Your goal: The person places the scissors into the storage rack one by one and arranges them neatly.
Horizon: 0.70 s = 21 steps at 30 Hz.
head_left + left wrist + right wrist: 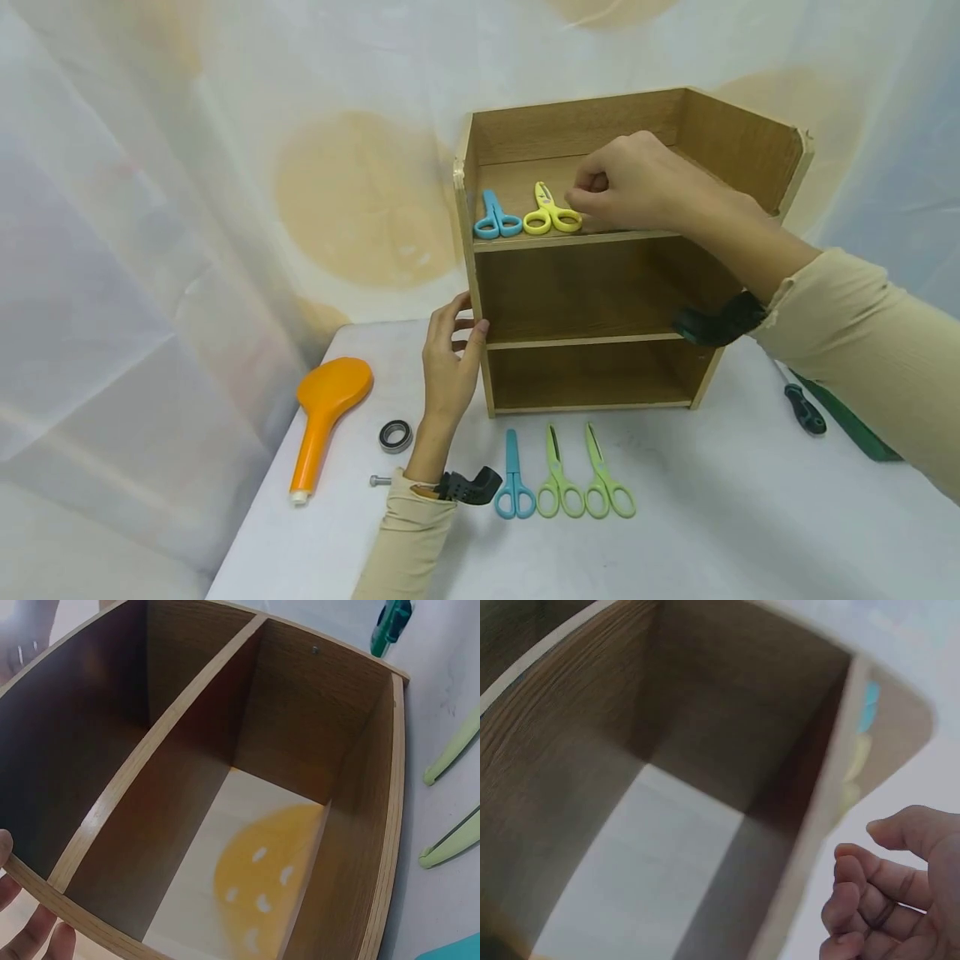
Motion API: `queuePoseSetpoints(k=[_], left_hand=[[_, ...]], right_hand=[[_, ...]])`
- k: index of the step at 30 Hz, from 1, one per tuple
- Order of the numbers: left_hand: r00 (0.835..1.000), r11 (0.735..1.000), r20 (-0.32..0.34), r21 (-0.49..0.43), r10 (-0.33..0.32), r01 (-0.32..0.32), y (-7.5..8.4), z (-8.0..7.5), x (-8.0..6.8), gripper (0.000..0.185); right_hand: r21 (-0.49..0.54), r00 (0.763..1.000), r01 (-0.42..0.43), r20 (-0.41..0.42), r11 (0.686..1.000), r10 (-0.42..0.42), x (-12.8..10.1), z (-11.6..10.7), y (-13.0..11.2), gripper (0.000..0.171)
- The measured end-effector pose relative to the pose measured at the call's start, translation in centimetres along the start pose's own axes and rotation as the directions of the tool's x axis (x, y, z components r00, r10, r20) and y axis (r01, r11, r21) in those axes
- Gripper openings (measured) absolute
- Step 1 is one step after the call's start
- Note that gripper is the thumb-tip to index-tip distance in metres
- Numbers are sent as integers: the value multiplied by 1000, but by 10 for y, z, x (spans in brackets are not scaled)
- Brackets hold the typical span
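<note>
A wooden shelf unit (585, 342) stands on the table. My left hand (452, 358) grips its left side edge, thumb at the front and fingers along the outer side. Over the top tier, my right hand (637, 183) hovers with loosely curled fingers; the right wrist view shows a gap between thumb and forefinger, with nothing held. Left of that hand, yellow scissors (551, 218) and blue scissors (497, 223) lie on the top tier. In front of the unit lie another blue pair of scissors (514, 492) and two green pairs of scissors (558, 487) (606, 487), handles towards me.
At the left are an orange paddle-shaped object (330, 400), a bearing ring (395, 436) and a bolt (380, 481) partly hidden by the left sleeve. Beyond the right sleeve lie a dark-handled screwdriver (805, 410) and a green flat object (862, 433). A patterned cloth hangs behind.
</note>
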<state>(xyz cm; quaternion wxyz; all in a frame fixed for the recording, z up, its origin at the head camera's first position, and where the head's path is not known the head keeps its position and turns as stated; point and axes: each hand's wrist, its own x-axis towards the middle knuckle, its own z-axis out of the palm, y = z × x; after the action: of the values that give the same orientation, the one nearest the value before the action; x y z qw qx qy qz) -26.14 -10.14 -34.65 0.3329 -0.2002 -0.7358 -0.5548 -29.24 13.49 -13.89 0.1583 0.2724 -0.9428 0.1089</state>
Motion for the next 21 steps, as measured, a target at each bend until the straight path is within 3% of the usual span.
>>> queuePoseSetpoints(k=[7, 21], left_hand=[[1000, 1000, -11, 19, 24, -24, -1, -7, 5, 43], [1000, 1000, -11, 12, 16, -16, -6, -9, 4, 44]], right_hand=[[22, 995, 75, -70, 997, -73, -23, -5, -18, 21], [72, 972, 193, -153, 978, -181, -68, 20, -24, 8]])
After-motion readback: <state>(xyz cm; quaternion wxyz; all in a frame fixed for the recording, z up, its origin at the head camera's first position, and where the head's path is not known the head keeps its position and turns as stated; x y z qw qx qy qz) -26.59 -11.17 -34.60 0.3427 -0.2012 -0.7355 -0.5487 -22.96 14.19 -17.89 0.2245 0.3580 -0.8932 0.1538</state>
